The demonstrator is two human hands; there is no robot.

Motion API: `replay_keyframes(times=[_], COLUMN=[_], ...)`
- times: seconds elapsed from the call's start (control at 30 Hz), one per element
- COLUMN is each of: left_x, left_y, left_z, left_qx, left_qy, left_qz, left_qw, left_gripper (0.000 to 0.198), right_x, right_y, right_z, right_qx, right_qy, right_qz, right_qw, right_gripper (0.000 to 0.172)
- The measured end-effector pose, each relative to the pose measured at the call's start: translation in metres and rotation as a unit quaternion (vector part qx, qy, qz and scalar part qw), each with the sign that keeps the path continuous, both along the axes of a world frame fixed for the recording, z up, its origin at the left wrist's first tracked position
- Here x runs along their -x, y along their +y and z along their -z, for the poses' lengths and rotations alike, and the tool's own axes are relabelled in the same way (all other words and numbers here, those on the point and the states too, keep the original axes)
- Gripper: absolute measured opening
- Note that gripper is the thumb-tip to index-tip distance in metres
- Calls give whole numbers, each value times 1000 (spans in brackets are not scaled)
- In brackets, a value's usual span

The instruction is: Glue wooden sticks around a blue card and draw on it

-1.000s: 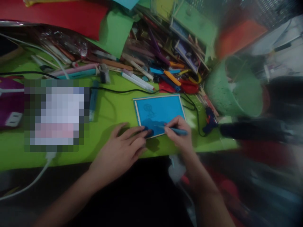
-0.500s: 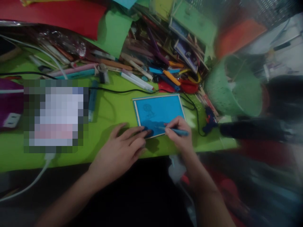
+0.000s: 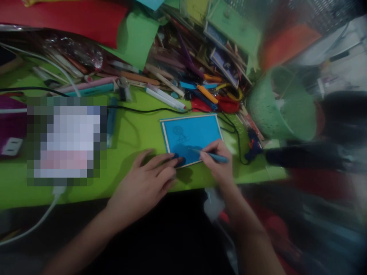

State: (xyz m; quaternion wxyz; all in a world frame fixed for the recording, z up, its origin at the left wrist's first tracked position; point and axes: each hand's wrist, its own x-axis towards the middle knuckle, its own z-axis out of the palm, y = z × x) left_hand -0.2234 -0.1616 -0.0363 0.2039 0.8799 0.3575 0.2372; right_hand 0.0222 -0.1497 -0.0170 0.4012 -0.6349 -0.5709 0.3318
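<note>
A blue rectangular board [image 3: 197, 130] edged with thin pale strips lies on the green table. Dark line marks show on its upper left part. My right hand [image 3: 219, 160] grips a blue pen [image 3: 215, 156] over the board's lower right, the pen tilted with its tip toward the board's middle. Whether the tip touches the surface is hard to tell. My left hand [image 3: 146, 181] rests palm down, fingers spread, its fingertips on the board's lower left corner.
Pens, sticks and an orange-handled tool [image 3: 207, 94] are heaped behind the board. A green basket [image 3: 254, 103] stands at the right. A black cable [image 3: 149, 111] runs behind the board. At the left, a blurred-out device [image 3: 69, 141] has a white cable [image 3: 47, 214].
The pen tip and my right fingers have moved slightly up and to the right over the board. My left hand has stayed in place.
</note>
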Motion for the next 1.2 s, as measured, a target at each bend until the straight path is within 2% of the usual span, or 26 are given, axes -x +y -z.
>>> replay_keyframes(times=[0.27,0.53,1.2], left_x=[0,1,3], left_y=[0,1,0], left_z=[0,0,3], left_qx=[6,-8,5], left_qy=[11,20,15], left_qz=[5,14,12], left_qw=[1000,1000,1000], left_gripper=[18,20,17], right_x=[0,-6,-4], right_y=[2,1,1], right_z=[-2,0,1], right_qx=[12,28,-2], right_qy=[-17,34,23], right_qz=[-14,-33,6], right_qw=[1000,998,1000], right_gripper=[15,12,13])
